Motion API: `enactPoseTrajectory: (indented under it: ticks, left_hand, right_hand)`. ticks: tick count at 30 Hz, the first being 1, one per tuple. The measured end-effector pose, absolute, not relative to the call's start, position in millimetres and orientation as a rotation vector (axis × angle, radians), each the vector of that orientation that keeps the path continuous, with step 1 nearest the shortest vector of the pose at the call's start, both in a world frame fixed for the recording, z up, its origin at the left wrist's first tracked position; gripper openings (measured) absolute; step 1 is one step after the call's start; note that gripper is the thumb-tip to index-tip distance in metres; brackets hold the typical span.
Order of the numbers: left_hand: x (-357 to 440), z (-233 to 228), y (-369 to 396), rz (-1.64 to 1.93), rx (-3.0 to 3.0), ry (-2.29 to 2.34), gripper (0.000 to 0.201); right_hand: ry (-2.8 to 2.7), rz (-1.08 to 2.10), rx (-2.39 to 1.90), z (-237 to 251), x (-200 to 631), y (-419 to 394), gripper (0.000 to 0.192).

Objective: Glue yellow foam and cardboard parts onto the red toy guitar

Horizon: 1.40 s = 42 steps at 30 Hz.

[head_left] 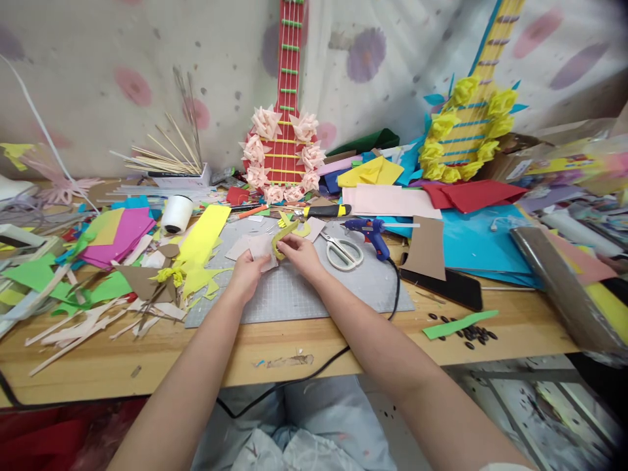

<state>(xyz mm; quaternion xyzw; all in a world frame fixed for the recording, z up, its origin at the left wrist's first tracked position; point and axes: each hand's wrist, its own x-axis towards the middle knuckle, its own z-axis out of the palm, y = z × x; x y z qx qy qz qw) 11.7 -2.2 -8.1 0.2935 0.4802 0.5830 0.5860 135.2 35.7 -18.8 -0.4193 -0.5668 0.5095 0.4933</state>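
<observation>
Over the grey cutting mat [289,304] my two hands meet. My left hand [246,275] is closed, pinching the edge of a pale pink sheet piece [258,246]. My right hand [299,255] is closed on a curved olive-yellow piece [282,234], which lies against the pink one; its exact kind is unclear. Just behind the fingers is another yellowish scrap [303,230]. White-handled scissors [344,254] lie right of my right hand. A blue glue gun [369,230] rests farther right, its black cord running down over the table edge.
Yellow sheet scraps [201,242] and strips crowd the left side. Behind the mat stand a red guitar model with pink flowers [283,157] and a yellow one [466,134]. A utility knife [328,210], a black phone [449,288] and small black beads [470,337] lie around the mat.
</observation>
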Motion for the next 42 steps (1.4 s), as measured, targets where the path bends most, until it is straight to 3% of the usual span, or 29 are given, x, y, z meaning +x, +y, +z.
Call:
enactPoseTrajectory:
  ticks: [7,42]
  left_hand:
    - [6.2,4.0,-7.1,1.215,0.649,1.089,0.025]
    - [4.3,0.5,-6.7,1.17,0.742,1.03,0.037]
  right_hand:
    - [-1.343,1.407,-0.923,-25.0,142.7,42.9,0.018]
    - [-1.392,1.49,-0.925,-16.7,141.7,37.7,0.026]
